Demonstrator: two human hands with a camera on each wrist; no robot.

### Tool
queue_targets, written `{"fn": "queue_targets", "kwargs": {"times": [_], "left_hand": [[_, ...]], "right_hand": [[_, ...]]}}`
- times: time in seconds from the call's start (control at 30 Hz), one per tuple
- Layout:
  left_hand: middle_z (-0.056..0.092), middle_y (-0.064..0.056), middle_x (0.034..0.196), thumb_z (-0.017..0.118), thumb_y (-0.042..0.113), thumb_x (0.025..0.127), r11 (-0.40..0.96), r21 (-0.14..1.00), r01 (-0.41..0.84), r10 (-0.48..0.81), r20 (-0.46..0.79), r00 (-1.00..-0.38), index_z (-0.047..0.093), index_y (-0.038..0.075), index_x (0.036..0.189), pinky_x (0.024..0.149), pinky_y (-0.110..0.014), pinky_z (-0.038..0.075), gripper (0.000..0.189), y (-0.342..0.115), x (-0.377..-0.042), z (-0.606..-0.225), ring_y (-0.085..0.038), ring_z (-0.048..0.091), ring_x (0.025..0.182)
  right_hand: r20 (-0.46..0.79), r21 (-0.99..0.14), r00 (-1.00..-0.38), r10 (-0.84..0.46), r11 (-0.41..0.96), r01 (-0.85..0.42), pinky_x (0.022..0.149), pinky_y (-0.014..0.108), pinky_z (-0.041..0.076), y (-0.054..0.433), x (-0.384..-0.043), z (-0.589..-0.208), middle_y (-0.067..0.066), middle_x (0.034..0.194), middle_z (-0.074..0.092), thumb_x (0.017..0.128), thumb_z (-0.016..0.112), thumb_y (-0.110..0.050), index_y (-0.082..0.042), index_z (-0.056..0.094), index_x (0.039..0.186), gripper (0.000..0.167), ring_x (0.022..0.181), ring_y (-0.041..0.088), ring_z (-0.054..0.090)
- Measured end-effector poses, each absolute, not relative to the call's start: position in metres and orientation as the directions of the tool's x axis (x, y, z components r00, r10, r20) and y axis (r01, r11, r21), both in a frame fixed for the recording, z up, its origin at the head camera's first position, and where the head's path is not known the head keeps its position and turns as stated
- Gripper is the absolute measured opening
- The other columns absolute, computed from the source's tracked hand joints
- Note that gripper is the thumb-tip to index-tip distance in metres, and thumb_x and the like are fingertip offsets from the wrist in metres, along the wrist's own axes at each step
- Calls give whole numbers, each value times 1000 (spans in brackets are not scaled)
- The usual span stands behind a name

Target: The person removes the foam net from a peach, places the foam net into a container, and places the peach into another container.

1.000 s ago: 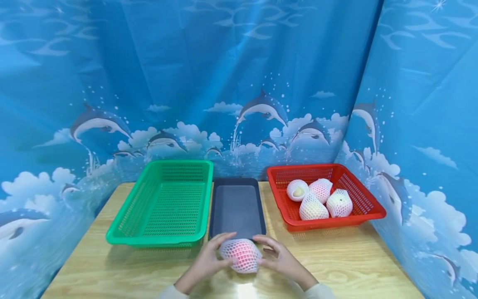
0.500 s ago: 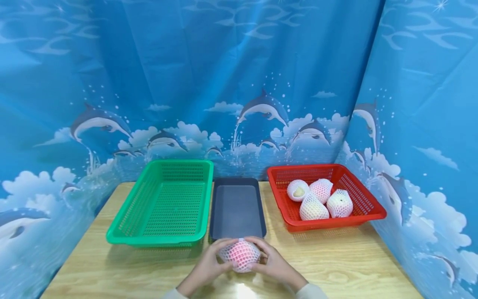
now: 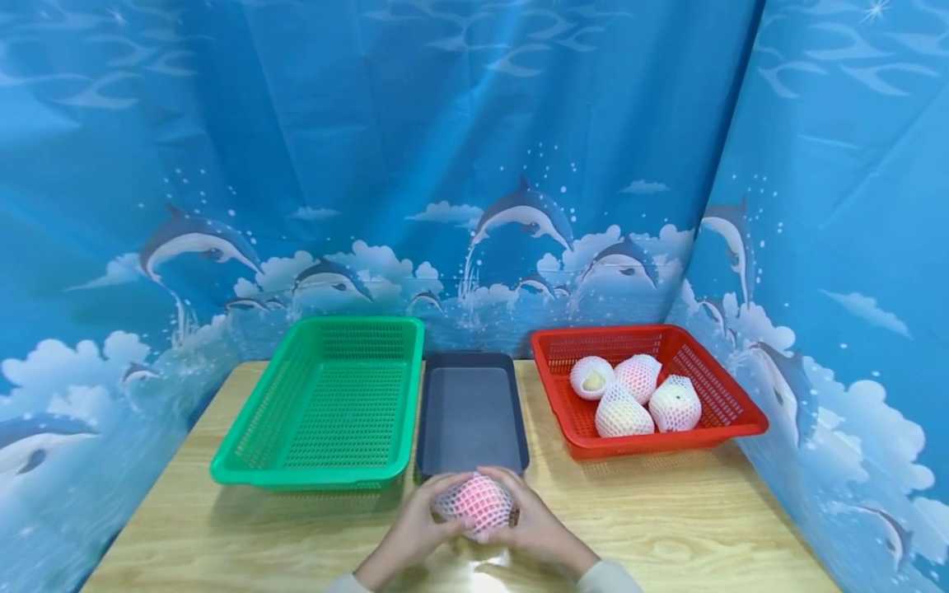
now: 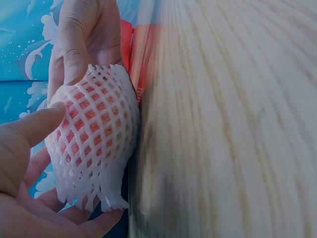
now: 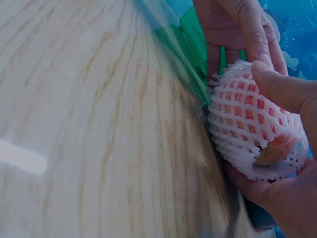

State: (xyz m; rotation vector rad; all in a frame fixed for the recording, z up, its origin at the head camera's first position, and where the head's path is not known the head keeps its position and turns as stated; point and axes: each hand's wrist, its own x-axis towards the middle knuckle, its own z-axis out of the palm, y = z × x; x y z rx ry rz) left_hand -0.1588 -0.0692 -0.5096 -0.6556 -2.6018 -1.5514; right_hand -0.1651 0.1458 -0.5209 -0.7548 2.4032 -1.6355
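Rt hand (image 3: 539, 520) moved in since 1 s ago & now grips the netted fruit (image 3: 482, 502) w/ lt hand (image 3: 417, 523), fingers curled round, some tips hidden, near the dark tray (image 3: 473, 420)

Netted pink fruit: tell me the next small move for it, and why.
Probably ease the netted pink fruit forward into the dark tray: the left hand and right hand hold it from opposite sides, and the tray lies just beyond it with its floor bare.
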Motion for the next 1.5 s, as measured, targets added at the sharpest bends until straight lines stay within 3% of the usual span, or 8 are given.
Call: {"fn": "queue_targets", "kwargs": {"times": [0.3,0.67,0.93,1.13,1.3,1.5], "left_hand": [[57,-18,129,81,19,73,428,817,387,323,261,-909,60,10,128,94,-51,51,59,-67,-160,-513,-38,56,114],[57,-17,129,79,19,74,452,796,402,345,260,-902,60,12,129,94,-51,51,59,-66,-159,-511,-37,56,114],[57,-17,129,78,18,76,449,774,447,363,299,-882,58,13,131,95,-52,50,59,-62,-152,-497,-36,56,115],[59,-15,128,78,17,76,408,761,504,367,369,-854,58,10,131,95,-48,51,59,-59,-157,-489,-32,58,114],[60,-15,127,80,14,74,383,752,536,345,421,-838,59,7,129,95,-46,51,59,-57,-162,-480,-32,59,113],[59,-15,128,81,11,74,328,793,513,309,423,-852,60,5,128,91,-33,55,59,-58,-169,-466,-31,59,112]], "right_hand": [[183,-883,-870,-458,313,-351,103,31,42,145,-164,-522,5,144,42,73,81,-31,-11,40,144,84,125,24,45],[194,-908,-882,-430,262,-327,90,25,52,146,-165,-523,9,140,46,72,83,-26,-10,45,140,79,117,26,52],[297,-835,-834,-465,298,-463,91,26,51,158,-168,-514,9,135,51,71,84,-20,-12,51,136,73,116,20,52],[287,-865,-827,-483,241,-441,83,26,56,165,-172,-500,14,140,45,74,82,-16,-11,48,138,72,116,18,52],[265,-903,-832,-487,175,-391,85,29,56,170,-176,-489,19,143,43,78,79,-12,-6,42,142,75,113,14,55],[256,-917,-847,-466,161,-365,83,30,58,175,-182,-474,20,144,41,80,78,-12,-9,41,144,74,110,14,57]]}}
